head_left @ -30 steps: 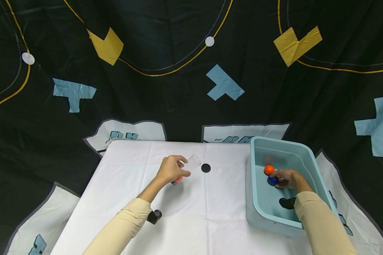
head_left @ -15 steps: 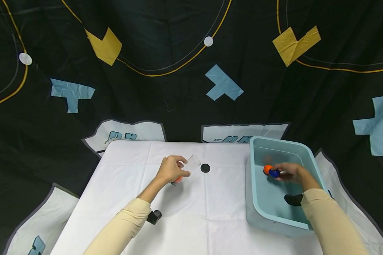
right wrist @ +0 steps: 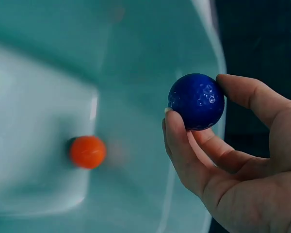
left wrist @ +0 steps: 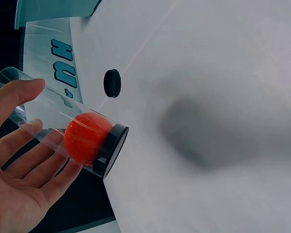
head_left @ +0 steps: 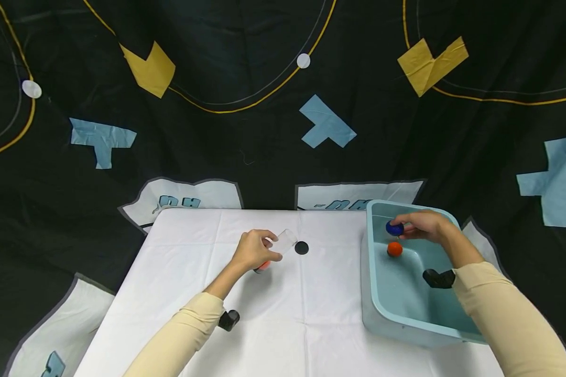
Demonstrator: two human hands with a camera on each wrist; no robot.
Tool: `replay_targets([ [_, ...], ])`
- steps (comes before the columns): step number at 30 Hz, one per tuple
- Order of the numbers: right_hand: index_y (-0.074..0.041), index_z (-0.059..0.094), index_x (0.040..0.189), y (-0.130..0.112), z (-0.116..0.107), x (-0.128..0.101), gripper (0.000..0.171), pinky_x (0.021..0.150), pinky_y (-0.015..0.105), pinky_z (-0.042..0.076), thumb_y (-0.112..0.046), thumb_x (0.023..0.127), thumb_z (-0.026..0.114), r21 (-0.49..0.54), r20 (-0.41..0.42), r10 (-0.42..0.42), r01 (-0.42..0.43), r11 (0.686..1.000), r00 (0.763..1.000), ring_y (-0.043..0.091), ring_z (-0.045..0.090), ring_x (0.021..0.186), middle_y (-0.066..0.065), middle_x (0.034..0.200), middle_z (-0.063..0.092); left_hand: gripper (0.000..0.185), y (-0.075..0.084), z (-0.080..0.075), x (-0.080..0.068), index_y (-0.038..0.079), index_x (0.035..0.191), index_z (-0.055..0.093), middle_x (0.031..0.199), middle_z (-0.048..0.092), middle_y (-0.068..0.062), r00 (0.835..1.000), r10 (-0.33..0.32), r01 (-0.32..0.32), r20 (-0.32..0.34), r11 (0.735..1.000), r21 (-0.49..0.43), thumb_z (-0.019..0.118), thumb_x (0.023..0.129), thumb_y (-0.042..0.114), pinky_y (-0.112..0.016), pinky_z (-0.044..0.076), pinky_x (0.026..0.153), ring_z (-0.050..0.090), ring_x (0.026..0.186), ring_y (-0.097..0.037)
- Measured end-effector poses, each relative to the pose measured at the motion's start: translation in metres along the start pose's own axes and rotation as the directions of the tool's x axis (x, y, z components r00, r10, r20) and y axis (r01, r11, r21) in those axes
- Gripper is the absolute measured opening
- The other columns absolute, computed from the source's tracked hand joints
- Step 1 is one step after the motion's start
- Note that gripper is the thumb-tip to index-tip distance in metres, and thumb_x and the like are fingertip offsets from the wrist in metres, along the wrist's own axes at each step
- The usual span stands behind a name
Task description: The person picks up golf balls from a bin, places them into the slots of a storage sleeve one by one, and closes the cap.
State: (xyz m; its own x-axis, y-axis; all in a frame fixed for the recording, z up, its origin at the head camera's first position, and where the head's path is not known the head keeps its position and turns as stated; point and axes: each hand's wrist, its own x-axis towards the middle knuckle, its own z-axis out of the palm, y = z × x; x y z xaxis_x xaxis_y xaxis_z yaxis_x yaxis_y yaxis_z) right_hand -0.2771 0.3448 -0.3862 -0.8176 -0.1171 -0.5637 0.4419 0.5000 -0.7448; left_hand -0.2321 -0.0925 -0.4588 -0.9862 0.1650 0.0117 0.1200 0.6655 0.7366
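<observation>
Right hand (head_left: 422, 226): thumb and fingers pinch 1 blue ball (right wrist: 196, 101) lifted above the teal bin (head_left: 376, 309), where 1 orange ball (head_left: 394, 249) remains; left hand (head_left: 253, 251) loosely cradles a tilted clear tube (left wrist: 48, 121) holding 1 orange-red ball (left wrist: 87, 137), base cap on the table (head_left: 311, 314), mouth raised for loading.

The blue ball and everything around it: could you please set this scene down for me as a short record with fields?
right hand: right hand pinches the blue ball between thumb and fingers, raised above the bin floor
bin: light blue bin on the white tablecloth, with one orange ball lying loose inside
left hand: left hand holds a clear tube, tilted, black cap at its lower end
tube contents: a second orange ball against the cap
also on cloth: black disc beside the tube
</observation>
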Motion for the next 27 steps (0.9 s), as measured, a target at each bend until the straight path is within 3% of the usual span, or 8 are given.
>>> replay_targets([
  [4,0.009,0.042,0.141,-0.023,0.008,-0.008,0.064,0.089,0.027,0.058,-0.035,0.1,0.064,-0.028,-0.008,-0.075,0.075,0.997,0.997,0.018,0.07,0.099,0.008,0.113,0.069,0.041,0.001,0.0,-0.001,0.01,0.105,0.077,0.092,0.077,-0.011,1.0,-0.004,0.003,0.003,1.0,0.014,0.091,0.067,0.018,-0.035,0.059,0.076,0.072,0.084,-0.019],
  [8,0.008,0.044,0.141,-0.044,0.025,-0.012,0.061,0.098,0.032,0.055,-0.034,0.101,0.063,-0.059,0.012,-0.135,0.135,0.989,0.991,0.018,0.069,0.104,0.013,0.123,0.065,0.038,0.002,0.001,-0.002,0.013,0.102,0.078,0.088,0.076,-0.005,1.0,-0.004,0.003,0.004,1.0,0.03,0.092,0.067,0.018,-0.035,0.058,0.077,0.071,0.083,-0.017],
  [16,0.011,0.044,0.141,-0.069,0.066,-0.004,0.061,0.1,0.037,0.054,-0.027,0.099,0.066,-0.056,0.054,-0.152,0.155,0.986,0.987,0.026,0.068,0.109,0.028,0.137,0.058,0.038,0.006,0.006,0.001,0.01,0.1,0.078,0.087,0.076,-0.007,0.998,0.057,-0.057,0.005,0.998,0.012,0.092,0.066,0.016,-0.034,0.059,0.075,0.072,0.082,-0.018],
  [23,0.011,0.052,0.132,-0.077,0.105,0.004,0.052,0.094,0.037,0.057,-0.019,0.094,0.071,-0.025,0.069,-0.152,0.154,0.988,0.986,0.03,0.07,0.107,0.029,0.133,0.061,0.037,0.01,0.009,0.003,0.012,0.098,0.078,0.084,0.076,-0.004,0.998,0.057,-0.058,0.022,0.998,0.031,0.092,0.064,0.016,-0.032,0.057,0.074,0.069,0.08,-0.016],
  [27,0.011,0.059,0.123,-0.081,0.125,0.008,0.043,0.093,0.038,0.058,-0.017,0.092,0.073,-0.036,0.081,-0.183,0.187,0.982,0.98,0.026,0.073,0.098,0.026,0.122,0.068,0.037,0.011,0.01,0.002,0.013,0.097,0.078,0.084,0.075,-0.004,0.998,0.056,-0.057,0.028,0.998,0.037,0.093,0.063,0.017,-0.032,0.056,0.073,0.069,0.08,-0.016],
])
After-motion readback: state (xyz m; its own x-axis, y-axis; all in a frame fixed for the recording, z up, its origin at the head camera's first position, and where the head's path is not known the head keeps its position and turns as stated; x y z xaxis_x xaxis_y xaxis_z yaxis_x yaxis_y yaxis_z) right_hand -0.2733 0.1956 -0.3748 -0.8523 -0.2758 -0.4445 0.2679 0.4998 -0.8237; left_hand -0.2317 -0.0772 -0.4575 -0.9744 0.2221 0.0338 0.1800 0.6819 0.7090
